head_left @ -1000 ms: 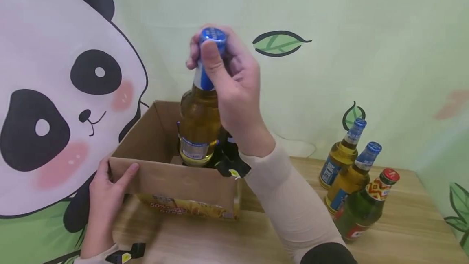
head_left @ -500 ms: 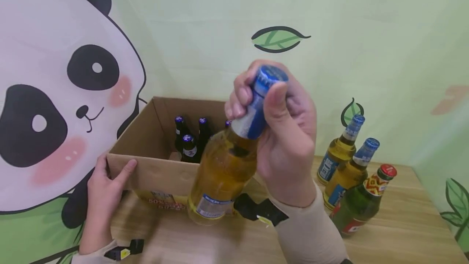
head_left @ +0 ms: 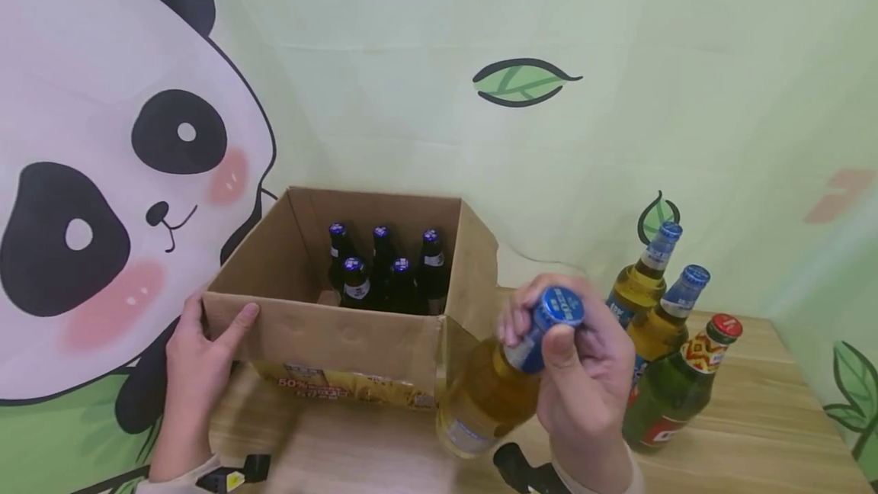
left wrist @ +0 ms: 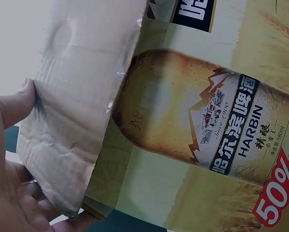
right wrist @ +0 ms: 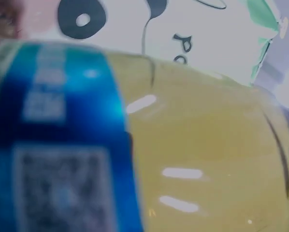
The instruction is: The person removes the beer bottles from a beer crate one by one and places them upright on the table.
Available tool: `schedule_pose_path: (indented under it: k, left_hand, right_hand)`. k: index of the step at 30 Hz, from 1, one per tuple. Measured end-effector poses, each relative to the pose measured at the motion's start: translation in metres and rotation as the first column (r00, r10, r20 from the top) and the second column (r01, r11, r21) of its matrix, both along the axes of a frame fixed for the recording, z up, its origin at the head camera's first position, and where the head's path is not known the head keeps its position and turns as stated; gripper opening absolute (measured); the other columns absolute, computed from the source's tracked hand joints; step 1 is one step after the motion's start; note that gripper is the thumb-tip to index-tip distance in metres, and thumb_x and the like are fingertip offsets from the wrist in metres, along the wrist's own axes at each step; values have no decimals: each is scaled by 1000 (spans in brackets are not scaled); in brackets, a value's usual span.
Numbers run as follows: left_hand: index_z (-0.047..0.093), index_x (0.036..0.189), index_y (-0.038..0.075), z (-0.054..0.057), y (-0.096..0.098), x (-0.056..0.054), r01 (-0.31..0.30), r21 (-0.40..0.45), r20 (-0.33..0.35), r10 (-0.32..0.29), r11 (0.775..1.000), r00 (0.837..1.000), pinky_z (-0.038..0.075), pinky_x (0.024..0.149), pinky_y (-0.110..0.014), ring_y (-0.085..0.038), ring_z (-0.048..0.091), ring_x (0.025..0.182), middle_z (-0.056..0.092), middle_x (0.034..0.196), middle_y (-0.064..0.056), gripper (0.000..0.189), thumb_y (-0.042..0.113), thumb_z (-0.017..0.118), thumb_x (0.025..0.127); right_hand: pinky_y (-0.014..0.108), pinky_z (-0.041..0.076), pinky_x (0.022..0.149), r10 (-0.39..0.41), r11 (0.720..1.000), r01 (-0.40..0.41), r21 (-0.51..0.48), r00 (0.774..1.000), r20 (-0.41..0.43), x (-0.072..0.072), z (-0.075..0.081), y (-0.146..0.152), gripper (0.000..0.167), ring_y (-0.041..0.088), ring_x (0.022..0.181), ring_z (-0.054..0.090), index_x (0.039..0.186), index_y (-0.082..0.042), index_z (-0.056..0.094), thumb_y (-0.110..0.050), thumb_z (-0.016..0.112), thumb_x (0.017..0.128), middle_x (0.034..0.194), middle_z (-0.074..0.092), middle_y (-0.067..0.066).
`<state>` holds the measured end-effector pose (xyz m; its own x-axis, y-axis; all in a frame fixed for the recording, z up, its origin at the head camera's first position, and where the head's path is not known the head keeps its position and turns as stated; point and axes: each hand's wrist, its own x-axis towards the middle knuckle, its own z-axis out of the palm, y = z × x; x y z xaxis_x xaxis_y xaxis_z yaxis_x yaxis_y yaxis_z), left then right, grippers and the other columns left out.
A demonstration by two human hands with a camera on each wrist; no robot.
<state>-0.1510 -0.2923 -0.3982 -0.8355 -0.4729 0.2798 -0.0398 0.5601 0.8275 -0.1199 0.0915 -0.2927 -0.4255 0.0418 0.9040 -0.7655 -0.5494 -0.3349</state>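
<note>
My right hand (head_left: pixel 583 364) grips the neck of a clear beer bottle (head_left: pixel 488 395) with amber contents and a blue cap, tilted in front of the box's right side. In the right wrist view this bottle (right wrist: pixel 212 145) fills most of the picture, its blue neck label close to the camera. The cardboard box (head_left: pixel 322 330) stands on the table with its top open. At its front left corner my left hand (head_left: pixel 202 368) holds the edge, thumb over the front flap. In the left wrist view the left hand (left wrist: pixel 19 159) pinches that flap (left wrist: pixel 81 92). Several dark bottles (head_left: pixel 357 284) with blue caps stand inside.
Right of the held bottle, two amber bottles (head_left: pixel 668 311) with blue caps and a green bottle (head_left: pixel 675 391) with a red cap stand on the wooden table (head_left: pixel 761 402). Behind hangs a pale green cloth (head_left: pixel 384 97) with a panda picture.
My right hand has carried the amber bottle from above the box toward the right and down, past the box's front right corner. The left hand keeps its hold on the box.
</note>
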Motion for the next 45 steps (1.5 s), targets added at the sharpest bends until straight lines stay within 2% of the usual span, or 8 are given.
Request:
schedule_pose_path:
  k: [9,16,20,27,32,35,42,45]
  left_hand:
    - [36,154,13,1,4,3,5,25,20,-5,1000,1000,34,111,-60,-40,44,136,47,149,-20,75,41,71,93]
    - [37,154,15,1,5,1,6,18,18,-6,1000,1000,34,111,-59,-38,45,134,48,149,-18,74,41,71,93]
    - [38,153,14,-2,3,0,9,-10,-6,-9,1000,1000,34,109,-62,-39,45,130,48,147,-20,74,39,71,92]
    - [42,151,15,-1,3,0,-16,-12,-44,15,1000,999,34,110,-59,-35,46,128,51,145,-17,72,37,74,90]
    - [43,151,19,1,3,1,-15,10,-30,16,1000,999,35,110,-55,-31,47,129,52,145,-12,72,38,75,89]
    - [42,151,18,2,2,2,-15,14,-19,16,1000,1000,35,111,-54,-32,47,131,51,146,-13,72,38,75,90]
    - [39,153,17,1,1,2,-6,-2,-10,6,1000,1000,33,112,-57,-36,45,134,49,148,-16,73,38,74,91]
    - [39,152,15,1,2,1,1,5,-10,-1,1000,1000,33,113,-58,-37,45,135,48,149,-17,73,37,73,92]
  right_hand:
    - [31,52,68,-118,990,103,95,978,172,15,-55,34,19,24,77,54,104,23,47,4,44,103,89,56,17]
    - [28,54,69,-261,963,235,129,931,257,22,-94,64,14,22,79,58,105,26,47,13,45,100,90,59,17]
    - [25,55,69,-315,949,289,127,890,329,25,-108,82,13,21,79,59,106,27,47,17,43,98,90,61,17]
    - [25,55,75,-328,940,338,45,858,396,32,-121,109,14,23,82,60,107,28,47,22,40,96,93,63,18]
    - [23,56,73,-423,889,456,31,796,432,38,-124,126,14,22,79,62,105,29,51,23,43,94,89,65,18]
    - [22,56,71,-480,859,510,44,772,417,40,-125,137,15,21,78,63,105,30,50,22,45,94,88,66,18]
    - [21,55,64,-541,799,601,19,705,458,43,-129,156,13,21,71,61,100,27,53,17,49,95,81,64,18]
    - [20,54,63,-548,790,612,4,705,450,42,-131,161,13,21,69,61,98,27,54,14,50,96,79,64,18]
